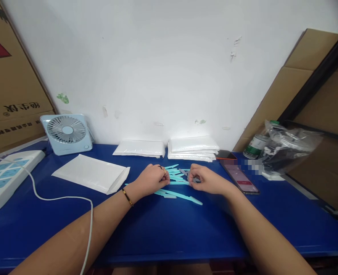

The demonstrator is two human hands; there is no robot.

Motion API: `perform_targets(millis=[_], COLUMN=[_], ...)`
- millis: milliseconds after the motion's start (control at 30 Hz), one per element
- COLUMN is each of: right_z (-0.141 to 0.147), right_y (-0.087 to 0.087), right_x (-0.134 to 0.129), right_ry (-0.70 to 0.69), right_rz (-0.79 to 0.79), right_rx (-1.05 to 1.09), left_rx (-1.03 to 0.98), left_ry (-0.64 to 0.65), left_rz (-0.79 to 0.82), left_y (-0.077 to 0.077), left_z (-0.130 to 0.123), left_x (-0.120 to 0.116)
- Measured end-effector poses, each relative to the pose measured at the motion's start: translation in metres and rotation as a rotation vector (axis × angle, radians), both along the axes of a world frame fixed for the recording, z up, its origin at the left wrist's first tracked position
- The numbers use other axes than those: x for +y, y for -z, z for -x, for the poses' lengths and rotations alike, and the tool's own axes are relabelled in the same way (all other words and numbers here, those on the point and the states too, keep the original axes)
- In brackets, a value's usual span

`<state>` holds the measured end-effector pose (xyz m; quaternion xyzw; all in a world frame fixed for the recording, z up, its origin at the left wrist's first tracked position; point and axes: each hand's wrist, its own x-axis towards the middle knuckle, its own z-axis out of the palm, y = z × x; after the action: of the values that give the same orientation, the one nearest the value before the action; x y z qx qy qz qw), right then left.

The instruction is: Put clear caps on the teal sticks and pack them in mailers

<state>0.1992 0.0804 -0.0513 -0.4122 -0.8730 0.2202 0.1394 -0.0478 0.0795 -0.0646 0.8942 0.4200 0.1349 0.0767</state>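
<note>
Forearms (71, 233) reach in from the near edge over a blue table (171, 236), a white cable (91, 214) crossing the left one. Nearest among the pieces is a long turquoise blade (183, 195), lying aslant. Just beyond, the hands are apart, bridged by a turquoise strip (178, 183): the right hand (201, 178) pinches one end; the left hand (153, 177) bends its fingers at the other, whether gripping cannot be told. The step in hand appears to be fingertip handling of this strip; moving it calls for a light, level hold, clear of the loose pile (173, 173) behind. Left of these rests a white packet (86, 172); right, a phone (242, 177). Farther back, two packet stacks (139, 148) (193, 147) adjoin the wall (169, 76).
</note>
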Motion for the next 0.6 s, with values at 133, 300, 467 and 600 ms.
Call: perform_targets(millis=[133, 300, 467, 600], right_z=[-0.011, -0.043, -0.064, -0.071], right_y=[0.002, 0.011, 0.023, 0.030], right_x=[0.009, 0.030, 0.044, 0.049], right_ry=[0.070, 0.261, 0.413, 0.410], right_rz=[-0.083, -0.185, -0.163, -0.115], right_rx=[0.027, 0.040, -0.133, -0.164], left_rx=[0.055, 0.018, 0.008, -0.004], left_ry=[-0.118, -0.204, -0.152, -0.167], left_rz=[-0.093, -0.056, -0.074, -0.078], left_y=[-0.001, 0.002, 0.003, 0.004], left_z=[0.011, 0.022, 0.019, 0.020], left_x=[0.010, 0.019, 0.015, 0.016])
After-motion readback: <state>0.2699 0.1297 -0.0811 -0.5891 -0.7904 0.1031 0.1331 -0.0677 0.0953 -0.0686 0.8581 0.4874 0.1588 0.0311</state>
